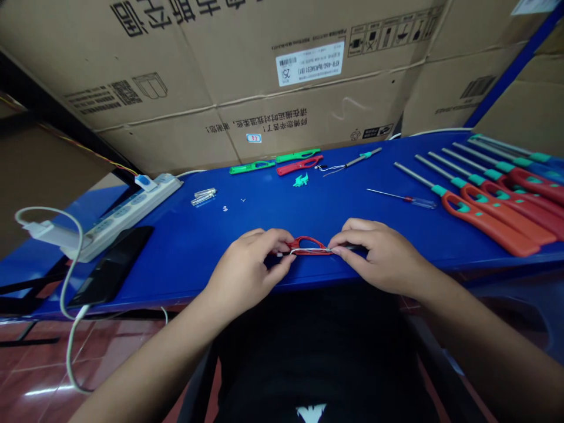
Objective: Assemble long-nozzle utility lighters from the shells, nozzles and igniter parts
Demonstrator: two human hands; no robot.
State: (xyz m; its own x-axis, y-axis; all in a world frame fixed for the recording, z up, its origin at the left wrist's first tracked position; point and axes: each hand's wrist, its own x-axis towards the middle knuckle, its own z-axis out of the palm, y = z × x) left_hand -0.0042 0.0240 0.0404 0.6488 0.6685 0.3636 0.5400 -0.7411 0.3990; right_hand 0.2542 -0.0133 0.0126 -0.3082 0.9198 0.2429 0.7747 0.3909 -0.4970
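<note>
Just above the table's near edge, my left hand (253, 264) is closed on the left end of a red lighter casing half (311, 238) with a looped opening. A thin white wire (306, 249) runs along the casing between my two hands. My right hand (381, 252) pinches the end of a thin grey tube (358, 247) where the wire meets it, at the casing's right end. Part of the tube is hidden behind the right fingers. The left fingertips cover the casing's other end and the wire's tip.
Loose casing halves, green (252, 167) and red (299, 166), lie at the back beside turquoise parts (301, 180) and a wired metal tube (363, 157). A screwdriver (416, 202) and several assembled lighters (489, 220) are rightward. Clear cylinders (204, 196), a power strip (127, 208) and a phone (112, 267) lie left.
</note>
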